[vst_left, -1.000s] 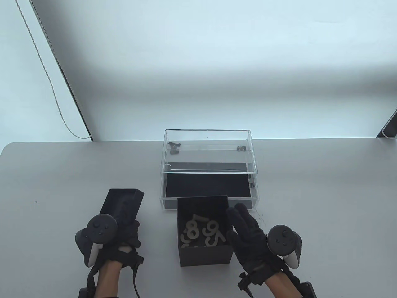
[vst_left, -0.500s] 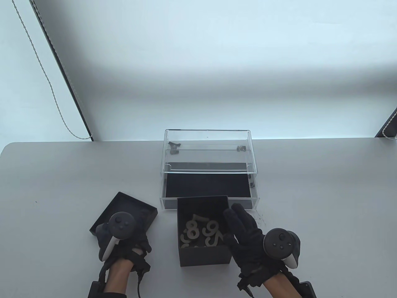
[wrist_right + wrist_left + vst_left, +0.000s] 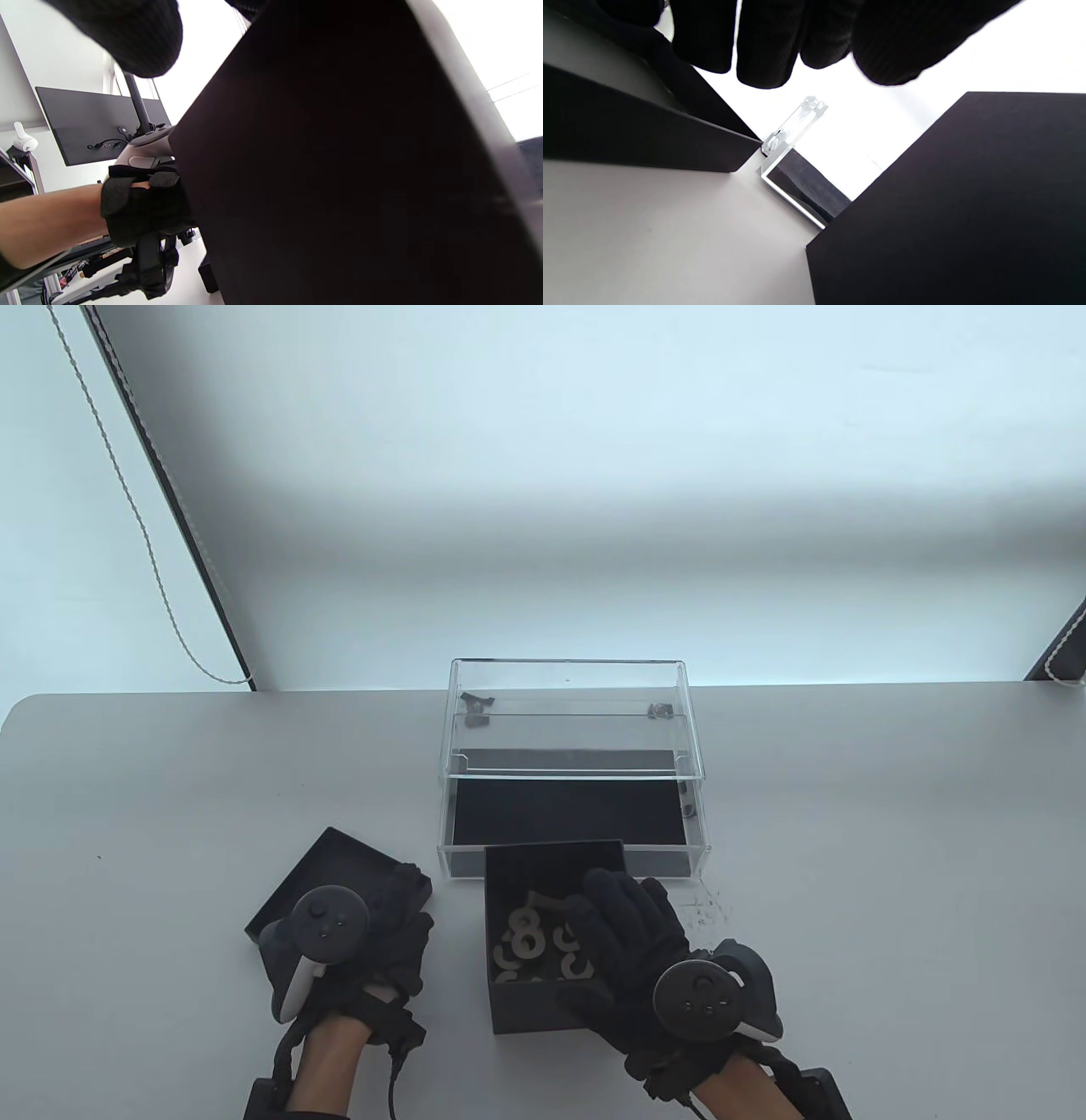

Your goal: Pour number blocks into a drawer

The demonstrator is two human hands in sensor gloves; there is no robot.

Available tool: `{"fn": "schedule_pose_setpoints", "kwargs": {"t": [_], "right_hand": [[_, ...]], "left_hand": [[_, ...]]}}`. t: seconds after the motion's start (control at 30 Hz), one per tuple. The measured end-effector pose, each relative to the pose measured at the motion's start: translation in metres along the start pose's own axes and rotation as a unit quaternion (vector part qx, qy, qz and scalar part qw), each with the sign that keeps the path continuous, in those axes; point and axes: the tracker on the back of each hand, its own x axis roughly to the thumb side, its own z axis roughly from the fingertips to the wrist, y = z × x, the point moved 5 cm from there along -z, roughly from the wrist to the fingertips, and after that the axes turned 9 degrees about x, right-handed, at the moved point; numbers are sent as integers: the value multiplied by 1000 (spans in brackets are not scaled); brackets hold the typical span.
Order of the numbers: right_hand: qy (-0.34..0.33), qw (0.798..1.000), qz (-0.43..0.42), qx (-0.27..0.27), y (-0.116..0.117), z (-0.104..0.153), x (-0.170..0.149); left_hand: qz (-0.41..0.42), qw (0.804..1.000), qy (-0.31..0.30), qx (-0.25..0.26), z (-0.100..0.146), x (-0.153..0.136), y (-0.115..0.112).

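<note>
A black open box (image 3: 551, 1010) holds several pale number blocks (image 3: 530, 937) at the table's front middle. Behind it stands a clear acrylic case (image 3: 568, 704) with its drawer (image 3: 568, 819) pulled out, black-lined and bare. My right hand (image 3: 607, 942) grips the box's right wall, fingers over the rim and thumb on the front corner; the box wall (image 3: 339, 169) fills the right wrist view. My left hand (image 3: 399, 912) rests on the box's black lid (image 3: 322, 865), which lies on the table to the left. In the left wrist view its fingers (image 3: 763, 42) hang loose above the lid (image 3: 628, 127).
The grey table (image 3: 848, 814) stretches to both sides. The drawer's front corner (image 3: 797, 186) sits between the lid and the box (image 3: 946, 203). A cord (image 3: 153, 560) hangs by the wall at the back left. A monitor (image 3: 85, 123) shows beyond the table.
My left hand laid the lid flat on the table and stayed on it. My right hand moved left from beside the box and closed on its right wall.
</note>
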Motion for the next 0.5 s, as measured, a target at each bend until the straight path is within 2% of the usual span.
{"fn": "schedule_pose_setpoints", "kwargs": {"t": [0.5], "right_hand": [[9, 988, 138, 65, 17, -11, 9]], "left_hand": [[30, 999, 3, -15, 0, 1, -6]]}}
